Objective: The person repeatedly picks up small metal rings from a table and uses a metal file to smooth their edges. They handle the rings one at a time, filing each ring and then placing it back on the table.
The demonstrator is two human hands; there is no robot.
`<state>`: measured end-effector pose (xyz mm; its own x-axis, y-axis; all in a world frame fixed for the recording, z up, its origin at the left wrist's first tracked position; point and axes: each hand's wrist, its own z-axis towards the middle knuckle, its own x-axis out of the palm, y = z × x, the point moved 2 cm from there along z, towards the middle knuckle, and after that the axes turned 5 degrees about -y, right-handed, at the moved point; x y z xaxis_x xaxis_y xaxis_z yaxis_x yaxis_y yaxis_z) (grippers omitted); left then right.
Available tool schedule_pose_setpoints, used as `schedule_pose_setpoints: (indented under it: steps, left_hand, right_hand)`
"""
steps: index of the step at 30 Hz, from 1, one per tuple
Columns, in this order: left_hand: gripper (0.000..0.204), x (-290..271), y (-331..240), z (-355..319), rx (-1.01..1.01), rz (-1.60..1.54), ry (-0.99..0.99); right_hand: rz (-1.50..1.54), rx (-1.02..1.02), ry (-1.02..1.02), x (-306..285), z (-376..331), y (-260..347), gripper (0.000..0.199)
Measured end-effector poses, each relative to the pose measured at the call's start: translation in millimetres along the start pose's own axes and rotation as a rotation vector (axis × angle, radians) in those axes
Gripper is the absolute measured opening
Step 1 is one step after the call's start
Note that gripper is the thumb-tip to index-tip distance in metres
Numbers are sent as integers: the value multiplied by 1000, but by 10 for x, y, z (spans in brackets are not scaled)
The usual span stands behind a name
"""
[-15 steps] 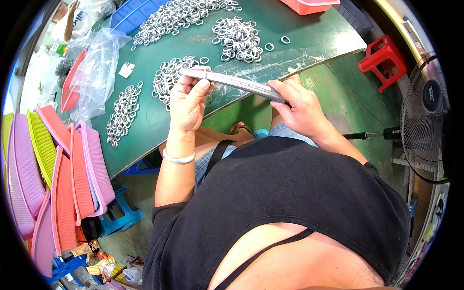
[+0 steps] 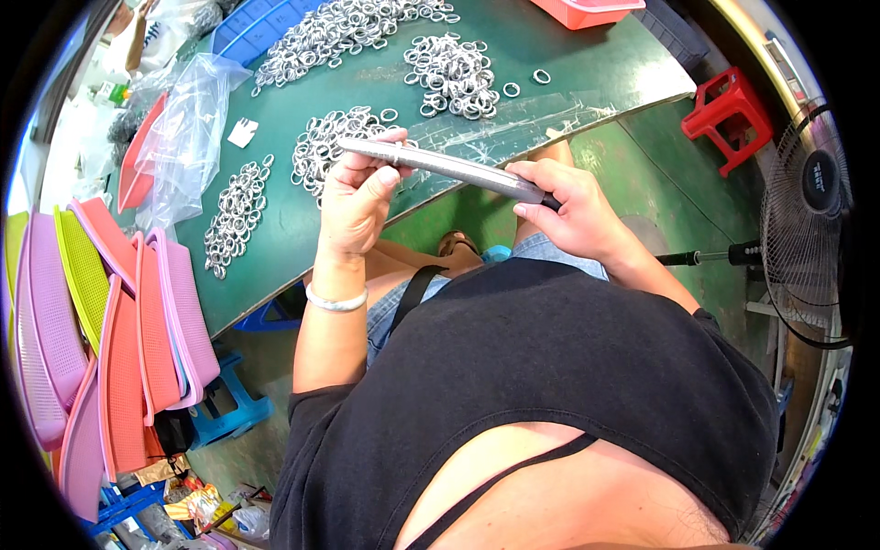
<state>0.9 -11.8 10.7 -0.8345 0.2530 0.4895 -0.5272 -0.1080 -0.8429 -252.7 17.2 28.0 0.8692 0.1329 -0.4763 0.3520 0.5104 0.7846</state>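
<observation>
A tapered silver ring mandrel with a dark handle end is held level above the table's near edge. My right hand is closed around its thick handle end. Near the narrow tip my left hand is closed, thumb below and fingers above, on a small ring around the rod; the fingers mostly hide the ring. Just behind the left hand lies a pile of silver rings on the green table. A smaller ring pile lies to its left, another ring pile farther back.
A large ring heap lies beside a blue basket at the back. Clear plastic bags and a white tag lie left. Coloured baskets are stacked at left. A red stool and fan stand right.
The mandrel has turned about its length, so its marked scale no longer faces up. My right fingers have shifted around the handle, and the left hand has tilted slightly at the tip.
</observation>
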Motion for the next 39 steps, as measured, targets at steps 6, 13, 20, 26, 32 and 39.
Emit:
schedule_pose_setpoints:
  steps: [6,13,20,26,32,39]
  left_hand:
    - [34,137,20,11,-7,-14,-104]
    - [33,201,193,-68,-68,87,-151]
    - [31,335,108,-106,-150,17,-131]
    - [26,181,97,-126,-70,59,-234]
    - [21,187,91,-126,-31,160,-244]
    - [21,175,107,-127,-66,216,-249]
  right_hand:
    - [-159,-75,-70,5,-20,4,39]
    - [-246,-132,-103,27,3,11,39]
    - [-254,-151,-115,65,58,64,39]
    - [-253,-151,-94,75,42,49,40]
    - [-225,-102,-60,91,39,40,41]
    - [-102,-30,-36,114,28,-29,37]
